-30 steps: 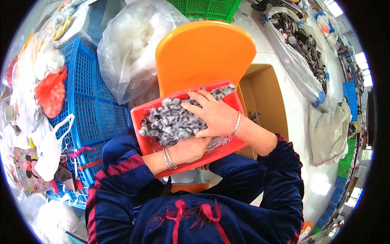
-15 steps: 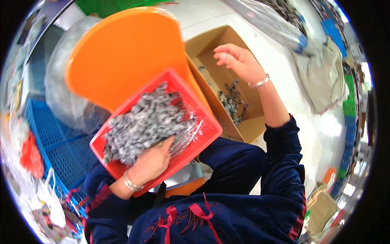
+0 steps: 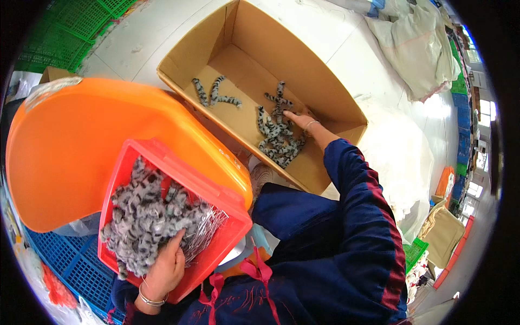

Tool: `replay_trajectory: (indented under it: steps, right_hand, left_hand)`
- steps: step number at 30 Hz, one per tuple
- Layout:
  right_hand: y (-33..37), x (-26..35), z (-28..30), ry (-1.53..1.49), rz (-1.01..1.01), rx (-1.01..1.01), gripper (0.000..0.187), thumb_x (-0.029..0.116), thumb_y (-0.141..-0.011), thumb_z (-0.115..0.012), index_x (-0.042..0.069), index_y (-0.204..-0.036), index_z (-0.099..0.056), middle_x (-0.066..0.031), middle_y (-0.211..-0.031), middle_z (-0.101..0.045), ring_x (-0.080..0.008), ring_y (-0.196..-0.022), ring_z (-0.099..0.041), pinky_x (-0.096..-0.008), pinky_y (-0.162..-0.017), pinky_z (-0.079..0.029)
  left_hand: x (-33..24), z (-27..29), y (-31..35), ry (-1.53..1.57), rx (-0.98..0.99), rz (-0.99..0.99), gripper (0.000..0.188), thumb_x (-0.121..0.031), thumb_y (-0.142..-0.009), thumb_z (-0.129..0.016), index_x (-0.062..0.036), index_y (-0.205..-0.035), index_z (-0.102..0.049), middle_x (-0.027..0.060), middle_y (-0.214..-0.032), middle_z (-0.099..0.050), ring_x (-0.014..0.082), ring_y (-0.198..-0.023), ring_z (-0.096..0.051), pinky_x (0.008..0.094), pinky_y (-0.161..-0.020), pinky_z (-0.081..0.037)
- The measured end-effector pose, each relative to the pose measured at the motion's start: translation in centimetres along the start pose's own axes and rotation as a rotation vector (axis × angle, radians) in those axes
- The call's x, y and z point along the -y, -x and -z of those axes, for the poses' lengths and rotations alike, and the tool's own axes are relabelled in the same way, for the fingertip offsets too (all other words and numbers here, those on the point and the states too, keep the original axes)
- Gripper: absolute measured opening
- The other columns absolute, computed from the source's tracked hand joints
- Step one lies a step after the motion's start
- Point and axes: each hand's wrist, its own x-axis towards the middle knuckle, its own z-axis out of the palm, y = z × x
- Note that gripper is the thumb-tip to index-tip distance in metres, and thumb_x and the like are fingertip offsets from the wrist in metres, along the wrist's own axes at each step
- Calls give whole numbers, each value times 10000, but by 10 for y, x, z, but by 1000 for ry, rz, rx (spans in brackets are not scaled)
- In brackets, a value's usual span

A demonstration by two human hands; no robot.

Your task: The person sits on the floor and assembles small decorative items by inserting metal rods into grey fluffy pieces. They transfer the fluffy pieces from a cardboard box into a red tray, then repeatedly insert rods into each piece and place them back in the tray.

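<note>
A red plastic bin (image 3: 219, 241), tilted on my lap, holds a heap of fuzzy grey strips with black spots (image 3: 143, 222) and a bundle of thin shiny wires (image 3: 205, 230). My left hand (image 3: 165, 271) lies on the near side of this heap, one finger stretched toward the wires; its other fingers are partly hidden. To the right, my right hand (image 3: 302, 120) reaches down into a cardboard box (image 3: 325, 70). Its outstretched fingertips touch the spotted fuzzy strips (image 3: 279, 141) piled there; I see no firm grip. A few loose strips (image 3: 216, 95) lie apart, farther left in the box.
An orange plastic chair (image 3: 70, 157) stands between bin and box. Blue crates (image 3: 70, 265) are at lower left, green crates (image 3: 70, 32) at upper left. A pale sack (image 3: 417, 54) lies on the white tiled floor at far right, and white plastic sheeting (image 3: 401, 157) beside my right arm.
My right hand has gone from the air above the box down onto the strips in it. The view has shifted, showing more of the box. My left hand stays in the red bin.
</note>
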Motion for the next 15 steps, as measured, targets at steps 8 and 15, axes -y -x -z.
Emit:
replay_trajectory:
  steps: [8,15]
  right_hand:
    - [59,78,-84,375,111,-158,1063,571,-762,-696,93,-1514,-118,-249,-1530,-129,-560,-1347,-205,-609,-959,-423]
    - [13,47,-116,401,754,15,403,47,-696,-640,-28,-1085,-566,-262,-1181,-537,-416,-1097,-529,-432,-916,-483]
  left_hand:
    - [-6,2,-4,8,37,145,385,-19,-921,-442,49,-1295,-500,266,-1172,-599,360,-1106,-588,361,-968,-440]
    - [1,7,-6,-15,47,74,386,-31,-929,-435,44,-1302,-498,268,-1133,-608,351,-1076,-602,361,-951,-446]
